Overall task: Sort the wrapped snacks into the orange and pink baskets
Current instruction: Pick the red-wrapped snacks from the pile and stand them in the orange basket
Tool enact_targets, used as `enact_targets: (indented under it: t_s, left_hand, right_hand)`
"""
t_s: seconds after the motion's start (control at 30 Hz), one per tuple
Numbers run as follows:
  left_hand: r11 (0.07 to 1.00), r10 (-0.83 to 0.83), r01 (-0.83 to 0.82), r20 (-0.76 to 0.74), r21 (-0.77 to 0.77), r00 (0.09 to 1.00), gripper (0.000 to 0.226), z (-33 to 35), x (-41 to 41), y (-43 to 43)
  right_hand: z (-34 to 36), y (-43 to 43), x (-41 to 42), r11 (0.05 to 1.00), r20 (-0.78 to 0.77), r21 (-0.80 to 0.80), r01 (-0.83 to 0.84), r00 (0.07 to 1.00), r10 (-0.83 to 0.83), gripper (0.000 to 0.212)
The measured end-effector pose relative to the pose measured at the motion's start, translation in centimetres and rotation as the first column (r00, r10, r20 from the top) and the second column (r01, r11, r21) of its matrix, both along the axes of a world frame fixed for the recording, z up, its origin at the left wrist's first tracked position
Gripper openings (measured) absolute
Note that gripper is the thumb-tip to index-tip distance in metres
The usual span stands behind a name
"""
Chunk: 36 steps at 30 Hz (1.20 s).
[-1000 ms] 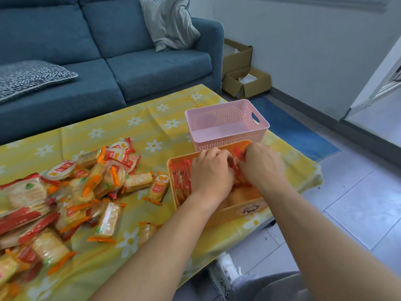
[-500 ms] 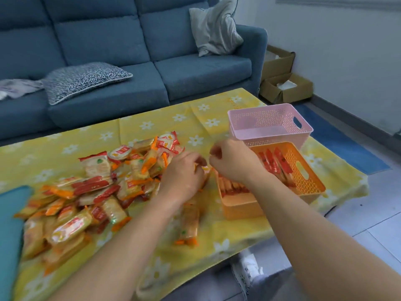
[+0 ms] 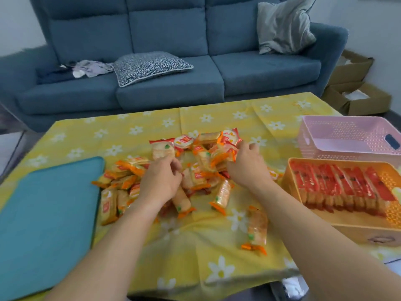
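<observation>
Both hands have left the orange plastic basket [image 3: 288, 181] at right of the frame, now lined with red-wrapped snacks [image 3: 338, 183], and returned to the loose pile of orange and red wrapped snacks [image 3: 201, 161] at centre of the yellow-clothed worktop [image 3: 138, 131]. The left hand [image 3: 160, 181] curls its grip over packets, the right hand [image 3: 245, 164] pinches one at the pile's upper edge; whether either has closed I cannot tell. The pink perforated basket [image 3: 325, 131] at upper right looks empty, so sorting appears well short of done.

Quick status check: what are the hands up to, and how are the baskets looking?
Left hand and right hand both in the wrapped snack pile. Orange plastic basket holds a row of red packs. Pink plastic basket looks empty. Nothing blocking.
</observation>
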<state>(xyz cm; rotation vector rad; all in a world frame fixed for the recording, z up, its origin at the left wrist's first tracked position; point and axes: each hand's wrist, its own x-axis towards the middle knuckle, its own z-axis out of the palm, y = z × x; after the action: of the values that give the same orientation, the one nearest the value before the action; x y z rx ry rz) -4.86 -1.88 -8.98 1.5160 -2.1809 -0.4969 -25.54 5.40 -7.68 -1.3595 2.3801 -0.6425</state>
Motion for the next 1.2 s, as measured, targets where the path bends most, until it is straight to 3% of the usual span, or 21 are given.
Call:
enact_targets:
  t_s: [0.13,0.23,0.37,0.47,0.53,0.67,0.83,0.97,1.1,1.2]
  left_hand:
    - [0.977,-0.204,0.196,0.098,0.084,0.974,0.046,-0.7,-1.8,-0.5]
    - [0.952,-0.301,0.279,0.244,0.122,0.922,0.067,-1.3,-2.3,-0.7]
    - [0.979,-0.203,0.193,0.265,0.065,0.943,0.061,-1.0,-2.4,-1.4]
    - [0.975,-0.128,0.085,0.21,0.204,0.969,0.067,-1.1,-1.8,-2.0]
    - [0.944,-0.123,0.07,0.147,0.324,0.981,0.067,-1.6,-1.3,-2.7]
    - [0.941,-0.138,0.075,0.171,0.331,0.976,0.063,-2.5,-0.7,-3.6]
    - [0.967,-0.162,0.093,0.291,0.236,0.943,0.06,-2.7,-0.6,-3.4]
    - [0.966,-0.207,0.114,0.431,0.233,0.878,0.078,-2.6,-1.4,-2.4]
    - [0.962,-0.196,0.093,0.414,0.256,0.889,0.088,-2.5,-1.9,-2.3]
    - [0.974,-0.116,0.043,0.323,0.223,0.939,0.089,-1.5,-2.0,-2.2]
  right_hand:
    - [-1.1,-2.3,-0.9,0.995,0.054,0.021,0.099,0.993,-0.1,0.062]
    - [-1.3,-3.6,-1.7,0.99,0.097,0.04,0.137,0.985,-0.14,0.052]
    - [-1.2,-4.4,-2.3,0.988,0.184,0.102,0.12,0.973,-0.138,0.015]
    - [-1.4,-4.6,-2.6,0.989,0.309,0.091,0.12,0.94,-0.143,0.017]
    - [-1.1,-4.4,-2.6,0.986,0.46,0.109,0.129,0.873,-0.165,0.014]
    - [-0.7,-4.1,-2.6,0.985,0.716,0.092,0.147,0.678,-0.168,0.02]
    - [0.2,-3.5,-3.0,0.959,0.695,-0.102,0.263,0.708,-0.121,0.011]
    - [0.8,-3.3,-2.9,0.892,0.458,-0.334,0.306,0.879,-0.13,0.013]
    - [2.1,-3.1,-1.0,0.787,0.498,-0.533,0.312,0.867,-0.007,0.017]
    - [2.7,-3.1,0.6,0.798,0.615,-0.51,0.322,0.784,0.077,0.015]
